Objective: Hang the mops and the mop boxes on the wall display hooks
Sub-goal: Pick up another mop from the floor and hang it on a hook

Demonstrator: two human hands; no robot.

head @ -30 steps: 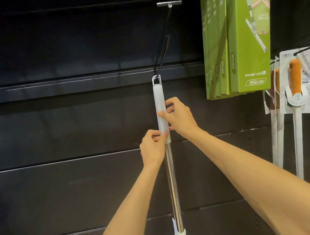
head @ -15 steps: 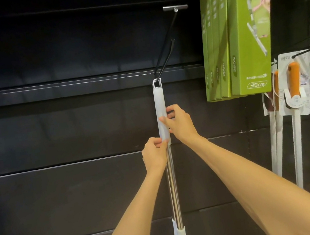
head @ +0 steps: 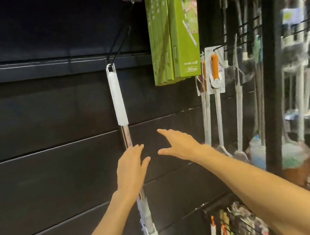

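The mop is hung by the metal loop at the top of its white grip from a black wire hook on the dark slatted wall, and its chrome shaft drops straight down to the head fittings near the lower edge of the view. Its weight appears to be carried wholly by the hook. The left hand is held open in front of the shaft, fingers straight and spread, nothing grasped; whether the shaft is brushed by it cannot be told, since hand and shaft overlap. The right hand is likewise released, fingers splayed, well clear of the mop on its right side. Both hands seem placed so that a swinging shaft could be steadied. Toward the wall's upper right, green mop boxes are already hung in a row, and further right orange-handled brushes are hung on pegs. The far right edge is blurred, so the goods there are not made out.
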